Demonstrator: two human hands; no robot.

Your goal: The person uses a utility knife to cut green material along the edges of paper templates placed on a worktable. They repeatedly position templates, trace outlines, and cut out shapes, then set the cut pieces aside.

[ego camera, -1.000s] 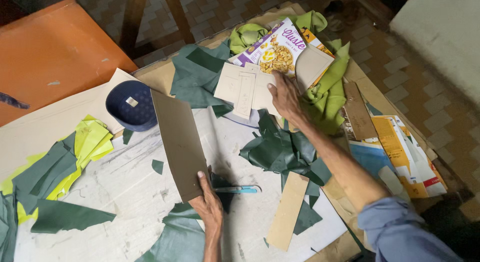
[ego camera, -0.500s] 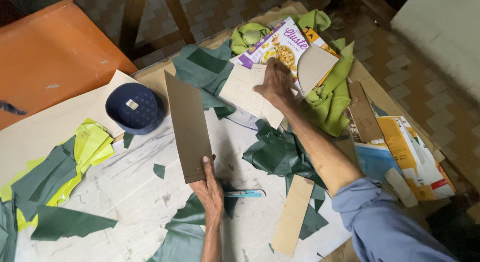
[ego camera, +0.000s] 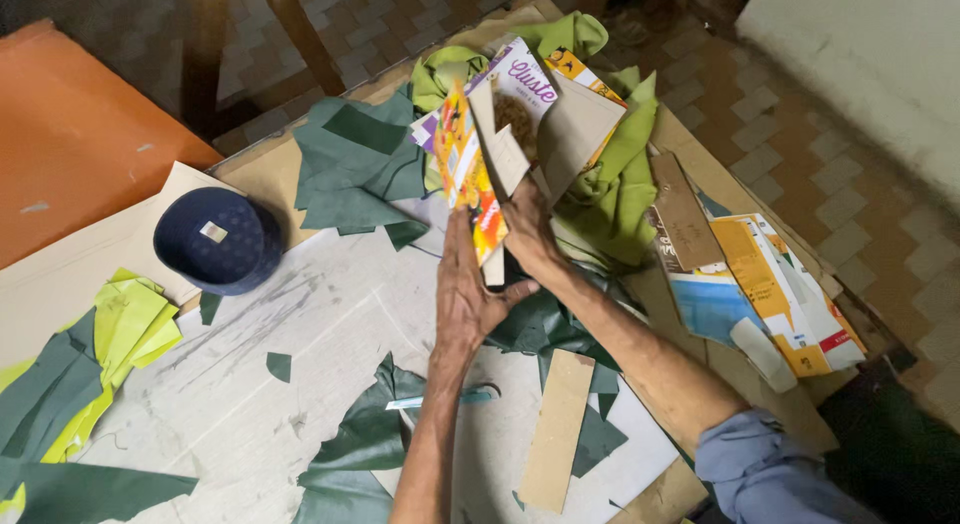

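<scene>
While the table (ego camera: 300,384) lies strewn with green fabric scraps (ego camera: 365,164), both hands now meet on one cardboard panel (ego camera: 470,174)

Flat on the table a second ago under the left hand (ego camera: 465,294), the printed panel now stands upright — left hand clasping its lower edge, right hand (ego camera: 530,234) gripping behind, over from the pile

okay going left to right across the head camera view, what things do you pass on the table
Yellow-green fabric scraps → dark blue round cap → left hand holding printed cardboard sheets → right hand → brown cardboard strip → flattened printed boxes.
</scene>
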